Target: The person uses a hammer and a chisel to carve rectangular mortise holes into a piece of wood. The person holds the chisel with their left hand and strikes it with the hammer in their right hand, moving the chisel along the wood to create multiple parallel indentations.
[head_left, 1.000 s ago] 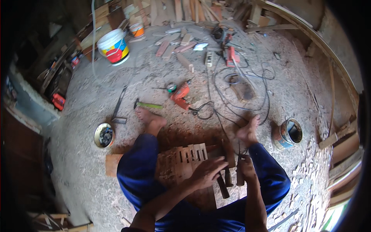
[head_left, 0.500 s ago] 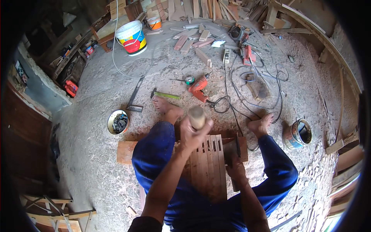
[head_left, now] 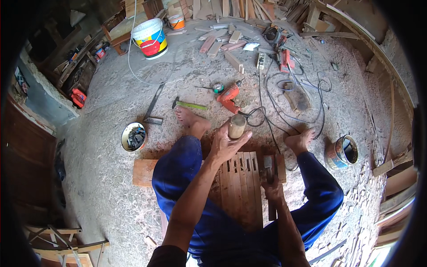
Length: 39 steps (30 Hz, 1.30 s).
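Observation:
My left hand point(head_left: 227, 143) is closed around a thick round piece of wood point(head_left: 237, 126), its blunt end facing up, above the far end of several narrow wooden slats point(head_left: 238, 191). These lie side by side between my legs, with dark slots cut near their far ends. Just right of the slats, my right hand point(head_left: 273, 191) grips a tool with a flat grey metal end point(head_left: 267, 162), which looks like a chisel. Its handle is mostly hidden by my fingers. A wooden block point(head_left: 143, 172) lies crosswise under the slats.
Ahead lie an orange drill point(head_left: 229, 99), a hammer with a green handle point(head_left: 192, 106), a try square point(head_left: 153, 107) and looped cables point(head_left: 291, 118). Small buckets stand left point(head_left: 134, 137) and right point(head_left: 342, 152). Farther off are wood offcuts point(head_left: 222, 42) and a large paint bucket point(head_left: 150, 39).
My left hand has shifted slightly right and the round wood now leans a little. The tool in my right hand has turned, showing its flat face instead of its thin edge.

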### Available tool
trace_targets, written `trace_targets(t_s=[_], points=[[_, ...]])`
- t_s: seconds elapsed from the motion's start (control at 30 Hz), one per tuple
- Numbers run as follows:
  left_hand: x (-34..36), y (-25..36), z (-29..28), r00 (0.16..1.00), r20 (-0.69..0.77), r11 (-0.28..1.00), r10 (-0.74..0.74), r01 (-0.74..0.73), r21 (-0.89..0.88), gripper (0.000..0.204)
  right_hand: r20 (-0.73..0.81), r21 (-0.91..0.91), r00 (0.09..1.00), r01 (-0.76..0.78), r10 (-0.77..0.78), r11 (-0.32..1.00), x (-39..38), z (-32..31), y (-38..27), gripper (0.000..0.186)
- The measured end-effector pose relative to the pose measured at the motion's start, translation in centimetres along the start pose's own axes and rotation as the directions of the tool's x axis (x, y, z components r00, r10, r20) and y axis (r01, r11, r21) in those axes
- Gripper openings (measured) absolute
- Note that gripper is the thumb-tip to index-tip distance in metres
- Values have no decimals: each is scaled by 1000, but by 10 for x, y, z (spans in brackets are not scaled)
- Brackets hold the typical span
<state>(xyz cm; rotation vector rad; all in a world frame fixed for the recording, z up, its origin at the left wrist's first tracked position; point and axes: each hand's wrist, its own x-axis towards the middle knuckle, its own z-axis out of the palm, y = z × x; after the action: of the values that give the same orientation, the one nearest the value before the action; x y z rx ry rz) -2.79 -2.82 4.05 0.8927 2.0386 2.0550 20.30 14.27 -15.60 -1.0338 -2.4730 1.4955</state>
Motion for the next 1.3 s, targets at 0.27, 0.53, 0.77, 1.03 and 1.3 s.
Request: trace_targets(t_s=[0.27,0.53,0.77,1.03,1.3], points=[[7,-22,9,996,-68,997,-50,53,47,16,217,787,968,-248,122,564,-36,-32,-109,26],[6,-35,14,999,-42,998,-25,27,49,16,236,789,970,-229,63,570,-37,-37,-113,36],[7,-33,17,999,-39,991,14,-8,137,15,241,788,970,-192,-6,584,-43,-37,-118,36],[1,-45,16,997,-11,983,80,-77,169,21,121,64,902,410,-415,910,-47,-73,-213,50],[3,-68,11,951,10,940,309,-307,146,18,332,-444,763,645,-554,622,-31,-89,-266,57]])
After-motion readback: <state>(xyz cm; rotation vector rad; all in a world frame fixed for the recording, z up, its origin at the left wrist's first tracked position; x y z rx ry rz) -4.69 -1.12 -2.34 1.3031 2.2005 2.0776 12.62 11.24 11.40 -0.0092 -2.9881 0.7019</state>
